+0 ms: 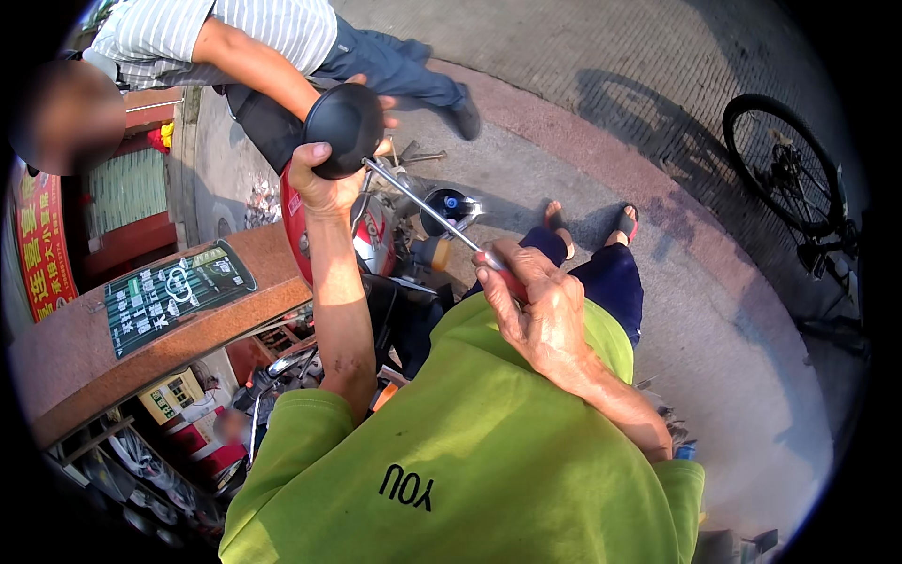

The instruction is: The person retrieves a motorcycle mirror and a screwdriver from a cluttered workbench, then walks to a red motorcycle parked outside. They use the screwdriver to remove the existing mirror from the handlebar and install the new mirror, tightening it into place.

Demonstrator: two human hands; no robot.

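My left hand (324, 183) grips the lower left rim of a round black mirror housing (342, 132), which looks like a motorcycle mirror. A co-worker's hand (386, 105) also supports it from behind, at its upper right. My right hand (554, 315) is closed round the red handle of a screwdriver (423, 206). Its long metal shaft slants up to the left, and the tip meets the housing's lower right edge; whether it sits in a screw is too small to tell. Below the mirror stands a red motorcycle (374, 240), partly covered by my left forearm.
A person in a striped shirt (268, 38) leans in from the far left. Beside the motorcycle is a round dark part with a blue centre (451, 203). A brown ledge (70, 376) bearing a dark green sign (178, 289) lies left; a bicycle (787, 164) stands far right.
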